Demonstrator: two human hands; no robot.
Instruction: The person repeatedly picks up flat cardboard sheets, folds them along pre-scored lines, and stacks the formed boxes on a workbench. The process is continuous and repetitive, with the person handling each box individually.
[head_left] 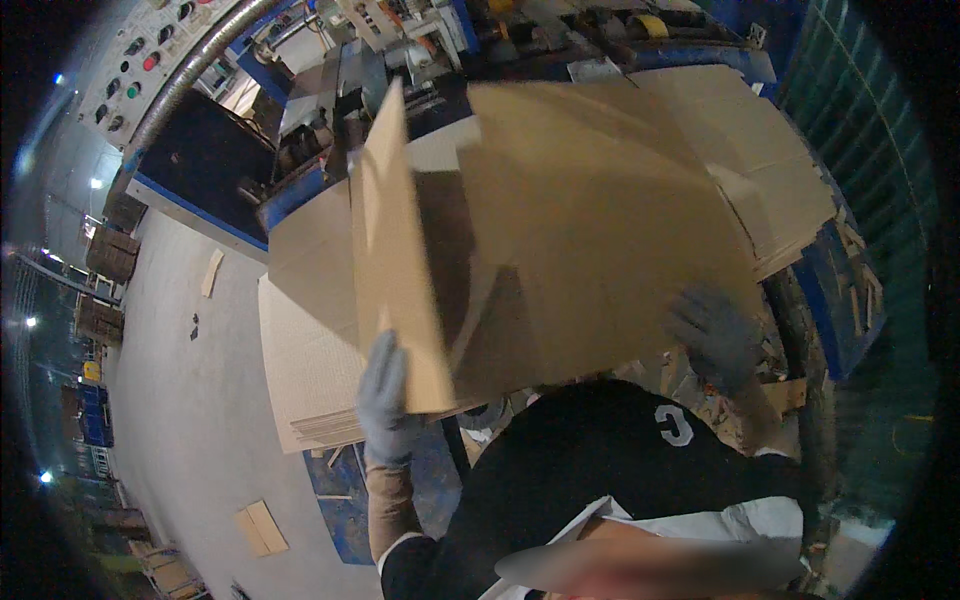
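Observation:
A large brown cardboard sheet (610,220) lies bent in front of me, its narrow left panel (395,260) folded up on edge. My left hand (388,400), in a grey glove, grips the near end of that raised panel with its fingers along the outer face. At the sheet's near right corner, my right hand (715,335), also gloved in grey, rests with its fingers stretched over the cardboard. Motion blurs it somewhat. Beneath the sheet is a stack of flat cardboard (315,370), its layered edges showing at the left.
Beyond the cardboard stands a machine (390,85) with metal and blue parts. A control panel (140,70) with buttons is at the upper left. Green mesh (860,130) rises on the right. Cardboard pieces (262,528) lie on the grey floor (190,400).

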